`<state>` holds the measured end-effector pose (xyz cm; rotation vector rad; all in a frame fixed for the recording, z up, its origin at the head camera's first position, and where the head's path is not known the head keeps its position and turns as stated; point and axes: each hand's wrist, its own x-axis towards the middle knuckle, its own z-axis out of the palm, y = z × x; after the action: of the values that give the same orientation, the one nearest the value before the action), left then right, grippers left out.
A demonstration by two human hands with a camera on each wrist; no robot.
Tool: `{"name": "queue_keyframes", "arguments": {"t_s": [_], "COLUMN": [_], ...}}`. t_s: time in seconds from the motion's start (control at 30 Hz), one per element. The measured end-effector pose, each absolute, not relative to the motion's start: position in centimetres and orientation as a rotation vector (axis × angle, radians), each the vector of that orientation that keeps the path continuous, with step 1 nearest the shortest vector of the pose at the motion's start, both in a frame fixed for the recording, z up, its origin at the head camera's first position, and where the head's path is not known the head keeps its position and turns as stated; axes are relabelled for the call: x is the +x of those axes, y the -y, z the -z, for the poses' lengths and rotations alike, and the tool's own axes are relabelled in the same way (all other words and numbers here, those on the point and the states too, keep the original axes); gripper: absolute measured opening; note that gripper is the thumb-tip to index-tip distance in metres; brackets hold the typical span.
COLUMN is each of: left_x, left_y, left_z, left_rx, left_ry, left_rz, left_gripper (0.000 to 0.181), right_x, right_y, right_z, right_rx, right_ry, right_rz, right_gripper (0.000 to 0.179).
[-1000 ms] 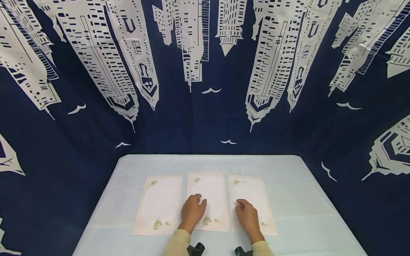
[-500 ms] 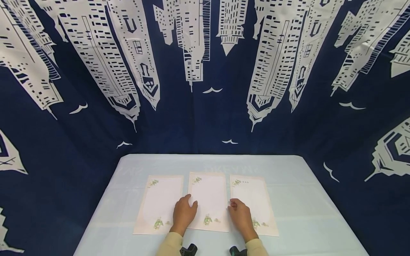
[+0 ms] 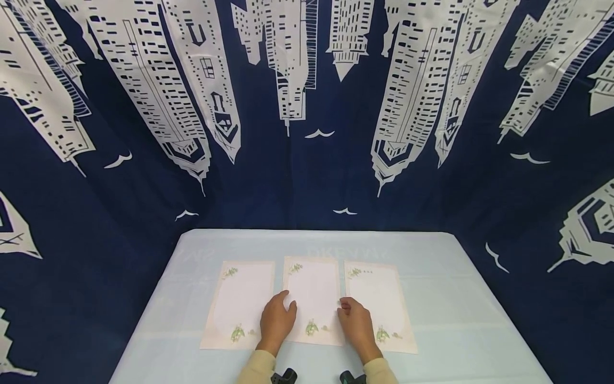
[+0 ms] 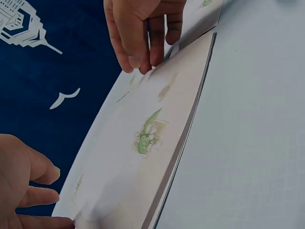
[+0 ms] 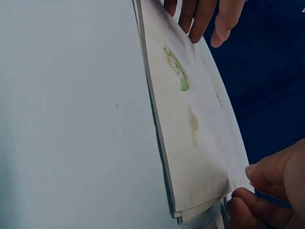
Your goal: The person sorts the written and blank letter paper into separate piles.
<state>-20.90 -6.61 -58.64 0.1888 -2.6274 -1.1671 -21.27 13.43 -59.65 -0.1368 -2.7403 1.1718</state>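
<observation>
Between the left hand (image 3: 278, 322) and right hand (image 3: 356, 326) lies the middle paper stack (image 3: 313, 288). The left's fingers spread loosely at one edge, gripping nothing; the right's curl at the opposite edge (whether pinching, I cannot tell). It seems a squaring-up step, calling next for light, even inward pressure.

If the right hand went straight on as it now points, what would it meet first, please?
Going on, the right hand would probably meet the middle sheet first; its right edge lies at the fingertips, though exact contact is unclear.
</observation>
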Motion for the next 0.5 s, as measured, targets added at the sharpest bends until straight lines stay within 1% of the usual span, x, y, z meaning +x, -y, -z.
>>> {"name": "queue_keyframes", "arguments": {"t_s": [0.17,0.37,0.5], "left_x": [-20.87,-21.01,-21.26], "left_y": [6.6,6.93,7.47], "left_z": [58.77,58.95,58.91], "left_rx": [0.148,0.096,0.135], "left_ry": [2.55,2.416,2.381], "left_rz": [1.157,1.255,1.338], "left_gripper": [0.027,0.036,0.038], "right_x": [-21.23,-21.32,-21.5], "right_y": [-13.21,-13.15,-13.14], "right_z": [59.48,59.41,59.28], "right_rx": [-0.152,-0.177,-0.186], "right_ry": [2.687,2.593,2.531], "right_rz": [-1.166,-1.293,-1.387], "right_gripper": [0.02,0.027,0.031]}}
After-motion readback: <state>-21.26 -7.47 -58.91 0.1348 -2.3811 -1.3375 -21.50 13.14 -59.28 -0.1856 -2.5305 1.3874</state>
